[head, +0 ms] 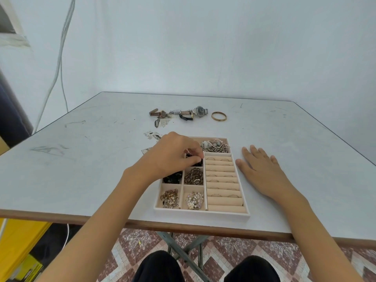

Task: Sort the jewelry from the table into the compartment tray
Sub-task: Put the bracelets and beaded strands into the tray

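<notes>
Left hand pinching black beads in beige compartment tray, right hand flat, outstretched, on table

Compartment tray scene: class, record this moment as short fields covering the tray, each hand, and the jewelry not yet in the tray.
tray: compartment tray near the front edge of the table, several compartments filled
ring rolls: ring rolls on the tray's right side, partly filled
left hand: left hand over the tray, fingers pinching dark jewelry in a far compartment
right hand: right hand flat on the table, right of the tray
still on table: watches, gold bangle, small silver pieces, all beyond the tray
</notes>
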`<state>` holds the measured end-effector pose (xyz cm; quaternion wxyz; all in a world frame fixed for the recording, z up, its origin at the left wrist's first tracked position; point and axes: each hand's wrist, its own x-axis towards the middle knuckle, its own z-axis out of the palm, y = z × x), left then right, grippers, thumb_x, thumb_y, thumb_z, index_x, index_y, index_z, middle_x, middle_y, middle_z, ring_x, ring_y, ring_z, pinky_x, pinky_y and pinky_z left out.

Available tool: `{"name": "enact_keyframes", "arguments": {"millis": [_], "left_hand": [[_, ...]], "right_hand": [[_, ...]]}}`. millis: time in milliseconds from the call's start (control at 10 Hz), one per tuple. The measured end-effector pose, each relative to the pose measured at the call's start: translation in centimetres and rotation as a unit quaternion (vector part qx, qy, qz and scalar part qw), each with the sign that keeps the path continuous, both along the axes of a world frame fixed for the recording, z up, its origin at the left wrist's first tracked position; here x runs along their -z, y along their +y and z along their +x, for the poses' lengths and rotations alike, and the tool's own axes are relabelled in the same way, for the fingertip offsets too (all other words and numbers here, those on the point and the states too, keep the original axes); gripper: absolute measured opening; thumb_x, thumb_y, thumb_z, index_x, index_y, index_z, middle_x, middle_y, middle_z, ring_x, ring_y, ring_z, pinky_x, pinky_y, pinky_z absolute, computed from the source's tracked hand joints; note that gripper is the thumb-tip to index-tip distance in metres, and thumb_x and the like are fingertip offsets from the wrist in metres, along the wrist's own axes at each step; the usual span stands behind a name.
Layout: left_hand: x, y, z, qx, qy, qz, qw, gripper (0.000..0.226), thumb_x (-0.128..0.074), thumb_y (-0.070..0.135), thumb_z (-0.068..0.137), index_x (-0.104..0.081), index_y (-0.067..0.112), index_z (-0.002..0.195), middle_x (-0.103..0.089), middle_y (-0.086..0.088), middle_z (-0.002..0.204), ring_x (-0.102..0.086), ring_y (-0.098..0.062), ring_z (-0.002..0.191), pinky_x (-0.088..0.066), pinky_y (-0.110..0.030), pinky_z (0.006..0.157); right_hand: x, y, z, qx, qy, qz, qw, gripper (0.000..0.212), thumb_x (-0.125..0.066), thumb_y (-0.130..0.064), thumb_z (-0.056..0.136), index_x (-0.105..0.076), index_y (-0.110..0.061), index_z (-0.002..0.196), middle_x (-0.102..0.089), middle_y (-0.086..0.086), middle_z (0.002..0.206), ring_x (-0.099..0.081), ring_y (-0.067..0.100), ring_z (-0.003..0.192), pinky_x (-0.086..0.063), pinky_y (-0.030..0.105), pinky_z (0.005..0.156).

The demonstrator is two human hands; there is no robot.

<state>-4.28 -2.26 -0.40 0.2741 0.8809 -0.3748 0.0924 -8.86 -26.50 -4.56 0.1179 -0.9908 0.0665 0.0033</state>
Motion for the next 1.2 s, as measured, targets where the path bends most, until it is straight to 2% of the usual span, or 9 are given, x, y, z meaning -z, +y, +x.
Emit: {"name": "enact_keyframes", "arguments": {"millis": [100,200,400,600,700,800,900,1100,1200], "left_hand": [[-0.17,-0.25,-0.10,-0.005,-0.004,0.015,1.000,0.009,-0.071,0.020,0.082,-0.075,0.024,0.089,-0.073,0.012,0.085,-0.063,0.004,0.080,-0.050,-0.016,0.077],[-0.49,-0.32,-0.05,-0.011,0.018,0.018,1.000,0.011,-0.071,0.015,0.082,-0.075,0.022,0.090,-0.073,0.010,0.085,-0.064,0.001,0.082,-0.052,-0.023,0.080],[-0.33,-0.40,-0.02,-0.004,-0.006,0.046,0.999,0.019,-0.066,0.009,0.081,-0.076,0.024,0.086,-0.072,0.010,0.086,-0.062,0.000,0.079,-0.052,-0.028,0.078],[-0.22,-0.28,0.22,-0.018,0.002,-0.008,1.000,0.011,-0.065,0.021,0.086,-0.074,0.023,0.092,-0.070,0.009,0.095,-0.059,0.001,0.083,-0.049,-0.023,0.082],[0.06,-0.24,0.34,-0.031,0.005,0.018,0.999,0.008,-0.070,0.030,0.083,-0.075,0.026,0.088,-0.068,0.011,0.093,-0.058,0.000,0.082,-0.047,-0.025,0.078],[0.12,-0.45,0.45,-0.044,0.012,0.027,0.999,0.008,-0.073,0.031,0.080,-0.076,0.027,0.086,-0.068,0.010,0.090,-0.052,0.007,0.073,-0.038,-0.013,0.065],[-0.19,-0.67,0.44,-0.058,0.014,0.037,0.998,0.009,-0.074,0.030,0.079,-0.077,0.025,0.086,-0.070,0.010,0.089,-0.052,0.007,0.071,-0.033,-0.005,0.061],[-0.65,-0.91,0.27,-0.074,0.010,0.090,0.993,0.014,-0.074,0.028,0.078,-0.075,0.029,0.092,-0.070,0.008,0.093,-0.045,0.010,0.062,-0.035,-0.017,0.064],[-0.49,-0.70,0.20,-0.067,0.008,0.088,0.994,0.013,-0.073,0.030,0.079,-0.075,0.029,0.093,-0.070,0.010,0.095,-0.047,0.009,0.064,-0.039,-0.017,0.065]], "right_hand": [[0.01,0.00,-0.05,0.000,0.000,-0.001,1.000,0.058,-0.019,-0.046,0.102,-0.009,-0.022,0.154,0.000,0.002,0.162,0.003,0.019,0.149,0.002,0.042,0.119],[0.02,0.00,-0.03,-0.001,0.001,-0.002,1.000,0.058,-0.019,-0.046,0.102,-0.008,-0.022,0.154,0.000,0.001,0.162,0.003,0.019,0.149,0.002,0.042,0.119],[-0.01,0.01,-0.01,-0.003,0.001,-0.004,1.000,0.058,-0.018,-0.046,0.102,-0.008,-0.022,0.154,0.001,0.001,0.162,0.004,0.019,0.149,0.002,0.042,0.119],[-0.02,0.00,-0.04,-0.004,0.001,-0.005,1.000,0.059,-0.019,-0.046,0.102,-0.008,-0.021,0.154,0.001,0.002,0.162,0.004,0.019,0.149,0.002,0.042,0.119],[0.01,-0.02,-0.06,-0.003,0.001,-0.004,1.000,0.059,-0.019,-0.046,0.102,-0.008,-0.021,0.154,0.001,0.002,0.162,0.004,0.019,0.149,0.002,0.042,0.119],[0.01,-0.05,-0.07,-0.003,0.000,-0.004,1.000,0.059,-0.019,-0.046,0.102,-0.008,-0.021,0.154,0.001,0.002,0.162,0.004,0.020,0.149,0.002,0.042,0.119],[0.02,-0.04,-0.04,-0.003,0.000,-0.002,1.000,0.059,-0.019,-0.046,0.102,-0.008,-0.021,0.154,0.001,0.002,0.162,0.004,0.020,0.149,0.002,0.042,0.119],[0.08,-0.08,-0.04,-0.002,-0.001,0.001,1.000,0.059,-0.019,-0.047,0.101,-0.008,-0.022,0.154,0.001,0.001,0.162,0.004,0.019,0.149,0.002,0.041,0.119],[0.06,-0.08,-0.06,-0.002,0.000,0.001,1.000,0.059,-0.018,-0.047,0.101,-0.008,-0.022,0.154,0.001,0.001,0.162,0.004,0.019,0.149,0.002,0.041,0.119]]}}
